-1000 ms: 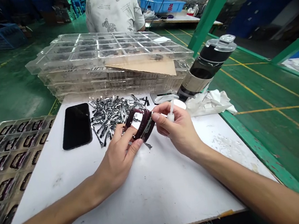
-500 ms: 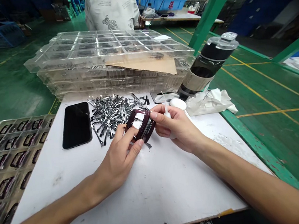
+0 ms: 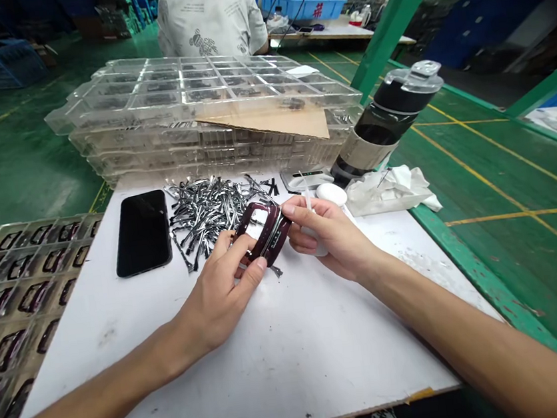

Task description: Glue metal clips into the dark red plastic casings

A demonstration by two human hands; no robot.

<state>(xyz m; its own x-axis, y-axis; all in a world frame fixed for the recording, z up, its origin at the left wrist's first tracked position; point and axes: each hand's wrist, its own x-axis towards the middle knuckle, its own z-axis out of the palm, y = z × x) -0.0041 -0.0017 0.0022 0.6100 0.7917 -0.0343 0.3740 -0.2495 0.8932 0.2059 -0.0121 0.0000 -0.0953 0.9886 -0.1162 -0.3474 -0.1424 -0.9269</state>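
My left hand (image 3: 222, 289) pinches a dark maroon plastic frame part (image 3: 264, 232) from below, thumb and fingers closed on its lower edge. My right hand (image 3: 329, 233) holds the same part at its right edge with the fingertips and also grips a small white glue bottle (image 3: 313, 222) with a thin needle tip pointing up. Both hands hover just above the white table (image 3: 284, 349). A heap of shiny metal clips (image 3: 208, 211) lies right behind the part.
A black phone (image 3: 142, 232) lies left of the clips. Stacked clear compartment trays (image 3: 201, 110) stand at the back, a tray of dark frames (image 3: 11, 293) at left. A dark bottle (image 3: 384, 123), crumpled white tissue (image 3: 390, 191) and a white device (image 3: 305, 179) sit at right. A person (image 3: 209, 15) sits beyond.
The maroon part has been turned slightly between my fingers and the glue bottle has sunk lower into my right hand. The hands stay in nearly the same place.
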